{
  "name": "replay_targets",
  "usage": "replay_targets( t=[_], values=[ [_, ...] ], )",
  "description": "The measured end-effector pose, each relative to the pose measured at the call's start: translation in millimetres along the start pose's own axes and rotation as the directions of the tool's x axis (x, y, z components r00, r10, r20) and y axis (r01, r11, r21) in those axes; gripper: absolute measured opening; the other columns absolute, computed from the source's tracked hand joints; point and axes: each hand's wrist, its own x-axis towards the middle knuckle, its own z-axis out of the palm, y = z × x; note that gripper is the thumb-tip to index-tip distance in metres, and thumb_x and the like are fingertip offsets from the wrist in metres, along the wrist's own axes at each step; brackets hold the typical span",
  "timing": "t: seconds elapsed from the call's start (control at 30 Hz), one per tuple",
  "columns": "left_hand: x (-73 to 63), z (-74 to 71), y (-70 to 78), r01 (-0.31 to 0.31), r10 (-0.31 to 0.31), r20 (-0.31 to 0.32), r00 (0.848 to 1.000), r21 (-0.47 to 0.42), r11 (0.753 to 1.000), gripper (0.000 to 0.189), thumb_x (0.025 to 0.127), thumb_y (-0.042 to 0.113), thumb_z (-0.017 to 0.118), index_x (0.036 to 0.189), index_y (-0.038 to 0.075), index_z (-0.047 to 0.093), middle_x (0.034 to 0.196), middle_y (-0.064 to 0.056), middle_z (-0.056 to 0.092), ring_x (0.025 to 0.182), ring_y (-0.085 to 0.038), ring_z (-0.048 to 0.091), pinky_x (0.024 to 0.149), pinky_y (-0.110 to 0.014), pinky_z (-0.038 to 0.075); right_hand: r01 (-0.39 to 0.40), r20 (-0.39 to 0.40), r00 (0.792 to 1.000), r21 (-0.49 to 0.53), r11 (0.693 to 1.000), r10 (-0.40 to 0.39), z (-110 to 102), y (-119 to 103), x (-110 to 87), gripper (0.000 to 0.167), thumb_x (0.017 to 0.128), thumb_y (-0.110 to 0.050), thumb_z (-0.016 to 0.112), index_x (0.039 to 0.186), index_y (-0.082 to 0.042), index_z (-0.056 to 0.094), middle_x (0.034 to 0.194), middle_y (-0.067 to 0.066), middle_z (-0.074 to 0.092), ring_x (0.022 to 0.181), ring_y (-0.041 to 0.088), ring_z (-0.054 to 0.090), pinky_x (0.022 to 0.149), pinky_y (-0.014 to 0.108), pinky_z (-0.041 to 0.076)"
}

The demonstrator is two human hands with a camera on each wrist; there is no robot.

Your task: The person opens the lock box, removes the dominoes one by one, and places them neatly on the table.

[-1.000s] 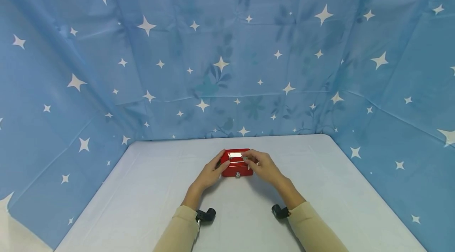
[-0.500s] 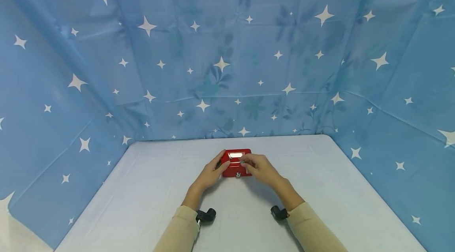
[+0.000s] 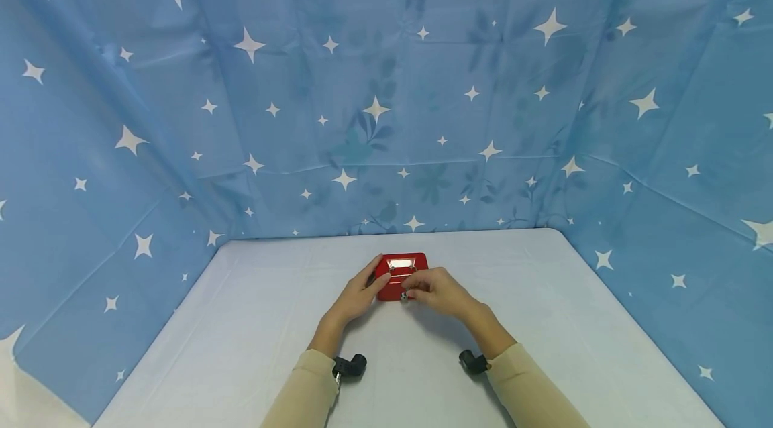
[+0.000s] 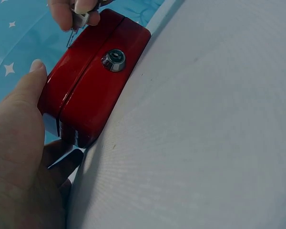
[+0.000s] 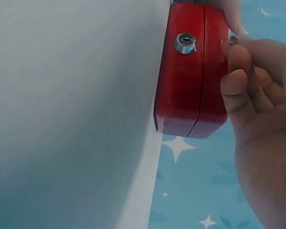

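A small red metal cash box point(image 3: 395, 284) lies on the white table, its lid down. A round silver lock point(image 4: 114, 60) sits on its front face. My left hand point(image 3: 355, 295) holds the box's left end, the thumb near the lid and the fingers round the side. Between thumb and fingertips my right hand point(image 3: 441, 290) pinches a small silver key point(image 4: 80, 20), whose thin blade shows in the left wrist view. In the head view these fingertips are close by the lock. A silver handle point(image 3: 401, 269) lies on the lid, partly behind the right hand.
A white cloth covers the table point(image 3: 253, 334). Blue curtains point(image 3: 374, 92) with white stars stand at the back and both sides. Each wrist wears a black camera point(image 3: 351, 365).
My right hand has moved from the lid's right part toward the front, down to near the lock, with the key pinched. The left hand and the box have stayed in place.
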Motion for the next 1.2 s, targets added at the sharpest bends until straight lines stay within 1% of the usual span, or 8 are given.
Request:
replay_targets(
  t=[0.13, 0.3, 0.43, 0.53, 0.7, 0.93, 1.13, 1.2],
  values=[
    [-0.6, 0.0, 0.5, -0.001, 0.001, -0.003, 1.0, 0.007, 1.0, 0.073, 0.103, 0.057, 0.056, 0.165, 0.026, 0.032, 0.167, -0.006, 0.038, 0.156, -0.029, 0.034, 0.126, -0.054, 0.032, -0.031, 0.058, 0.998, 0.014, 0.999, 0.03, -0.2, 0.4, -0.3, 0.015, 0.094, -0.003, 0.075, 0.108, -0.003, 0.079, 0.098, 0.009, 0.079, 0.072, 0.007, 0.061, 0.065, 0.021, 0.056],
    [-0.6, -0.1, 1.8, 0.005, -0.005, -0.005, 1.0, 0.008, 1.0, 0.072, 0.103, 0.059, 0.055, 0.164, 0.03, 0.032, 0.168, -0.005, 0.038, 0.157, -0.029, 0.033, 0.126, -0.054, 0.031, -0.073, 0.126, 0.99, 0.032, 0.997, 0.068, -0.6, 0.9, -0.2, 0.015, 0.094, -0.001, 0.074, 0.107, -0.003, 0.079, 0.098, 0.012, 0.079, 0.069, 0.007, 0.062, 0.065, 0.021, 0.057],
    [-1.0, 0.4, 2.3, 0.012, -0.012, -0.008, 1.0, 0.013, 1.0, 0.072, 0.103, 0.059, 0.055, 0.164, 0.03, 0.032, 0.168, -0.005, 0.038, 0.157, -0.03, 0.033, 0.126, -0.056, 0.031, -0.068, 0.17, 0.983, -0.007, 0.998, 0.068, -0.6, 2.1, -0.8, 0.014, 0.094, -0.002, 0.075, 0.106, -0.005, 0.08, 0.096, 0.009, 0.079, 0.064, 0.006, 0.062, 0.063, 0.022, 0.057],
    [-1.3, 0.6, 2.1, 0.015, -0.015, -0.008, 1.0, 0.01, 1.0, 0.073, 0.103, 0.059, 0.055, 0.165, 0.028, 0.032, 0.168, -0.005, 0.038, 0.157, -0.032, 0.033, 0.125, -0.057, 0.031, -0.061, 0.197, 0.978, -0.026, 0.998, 0.065, -0.3, 2.3, -1.4, 0.012, 0.093, -0.002, 0.075, 0.104, -0.006, 0.081, 0.091, 0.008, 0.078, 0.061, 0.006, 0.062, 0.06, 0.023, 0.058],
    [-1.1, 0.5, 2.0, 0.01, -0.01, -0.002, 1.0, 0.006, 1.0, 0.074, 0.103, 0.059, 0.055, 0.165, 0.025, 0.032, 0.168, -0.006, 0.037, 0.157, -0.031, 0.033, 0.125, -0.057, 0.031, -0.072, 0.208, 0.975, -0.027, 0.997, 0.076, -0.4, 2.2, -2.4, 0.011, 0.094, -0.003, 0.075, 0.103, -0.006, 0.08, 0.085, 0.009, 0.077, 0.057, 0.009, 0.061, 0.059, 0.024, 0.056],
    [-0.9, 0.6, 2.0, 0.003, -0.003, -0.003, 1.0, 0.0, 1.0, 0.074, 0.103, 0.058, 0.055, 0.165, 0.023, 0.032, 0.168, -0.006, 0.037, 0.157, -0.031, 0.033, 0.126, -0.056, 0.031, -0.079, 0.196, 0.977, -0.051, 0.996, 0.088, 0.0, 3.2, -2.9, 0.011, 0.094, -0.003, 0.075, 0.103, -0.006, 0.08, 0.08, 0.007, 0.075, 0.057, 0.007, 0.059, 0.058, 0.024, 0.055],
    [-0.7, 1.0, 0.8, 0.017, -0.017, -0.006, 1.0, 0.01, 1.0, 0.073, 0.103, 0.06, 0.055, 0.164, 0.028, 0.033, 0.168, -0.004, 0.037, 0.157, -0.03, 0.032, 0.126, -0.056, 0.03, -0.084, 0.189, 0.977, -0.066, 0.994, 0.095, 0.6, 2.9, -2.6, 0.012, 0.093, -0.003, 0.076, 0.103, -0.007, 0.081, 0.087, 0.006, 0.077, 0.058, 0.007, 0.06, 0.058, 0.024, 0.057],
    [-0.6, 1.1, 0.0, 0.016, -0.016, -0.007, 1.0, 0.008, 1.0, 0.072, 0.102, 0.06, 0.055, 0.164, 0.031, 0.033, 0.168, -0.004, 0.037, 0.157, -0.03, 0.032, 0.126, -0.056, 0.031, -0.078, 0.182, 0.979, -0.076, 0.994, 0.091, 1.1, 2.7, -2.2, 0.011, 0.093, -0.003, 0.076, 0.102, -0.007, 0.081, 0.09, 0.005, 0.077, 0.063, 0.006, 0.061, 0.061, 0.023, 0.057]
  ],
)
